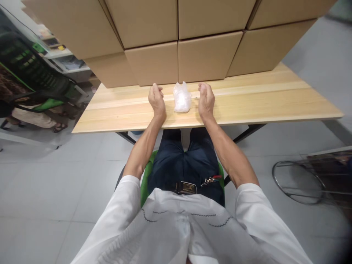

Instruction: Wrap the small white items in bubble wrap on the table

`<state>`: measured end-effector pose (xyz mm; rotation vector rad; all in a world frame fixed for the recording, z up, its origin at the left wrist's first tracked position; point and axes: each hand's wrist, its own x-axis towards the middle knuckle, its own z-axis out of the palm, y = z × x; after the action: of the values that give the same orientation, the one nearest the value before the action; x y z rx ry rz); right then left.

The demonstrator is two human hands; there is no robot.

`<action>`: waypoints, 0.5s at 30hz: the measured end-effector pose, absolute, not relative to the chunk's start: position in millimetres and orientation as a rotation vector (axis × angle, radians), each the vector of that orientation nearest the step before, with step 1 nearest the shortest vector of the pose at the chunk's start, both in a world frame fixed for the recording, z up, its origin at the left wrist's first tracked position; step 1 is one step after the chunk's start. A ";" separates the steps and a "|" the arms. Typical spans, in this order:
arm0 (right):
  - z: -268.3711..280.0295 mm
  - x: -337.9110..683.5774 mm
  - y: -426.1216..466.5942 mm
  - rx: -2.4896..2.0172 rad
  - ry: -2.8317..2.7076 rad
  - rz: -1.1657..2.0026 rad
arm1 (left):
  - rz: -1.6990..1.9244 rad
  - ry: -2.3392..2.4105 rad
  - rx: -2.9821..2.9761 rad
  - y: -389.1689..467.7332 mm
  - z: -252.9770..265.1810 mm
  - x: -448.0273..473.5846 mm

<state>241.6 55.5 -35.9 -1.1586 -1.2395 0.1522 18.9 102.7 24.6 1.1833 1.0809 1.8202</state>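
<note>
A small crumpled bag of thin translucent white plastic (182, 98) sits on the wooden table (264, 99), its gathered top pointing away from me. To its left, my left hand (157, 99) rests on its side with the thumb uppermost and the fingers curled inward. My right hand (206, 100) mirrors it on the other side, also with curled fingers. Both hands are apart from the bag, and nothing shows in either one. What the bag contains cannot be made out.
Stacked brown cardboard boxes (154, 64) form a wall along the table's back edge. A person sits at the left near a dark green-trimmed chair (24, 69). On the right floor is a round metal stool frame (299, 182). The table's front edge lies beneath my wrists.
</note>
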 end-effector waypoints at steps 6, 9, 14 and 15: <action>-23.9 242.8 41.3 -1.019 -1.067 0.174 | 1.825 1.061 0.800 109.7 36.3 11.1; -18.6 243.1 35.6 -1.014 -0.955 0.248 | 1.789 1.056 0.695 109.2 40.8 6.9; -8.3 238.1 27.5 -1.009 -0.948 0.243 | 1.804 1.036 0.540 105.5 44.3 5.4; -5.8 236.5 25.3 -1.016 -0.964 0.232 | 1.807 1.029 0.529 105.5 44.1 5.5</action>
<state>236.5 25.3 -5.8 -1.0159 -0.9636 0.2315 5.5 105.5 44.1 0.5294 1.0291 1.8066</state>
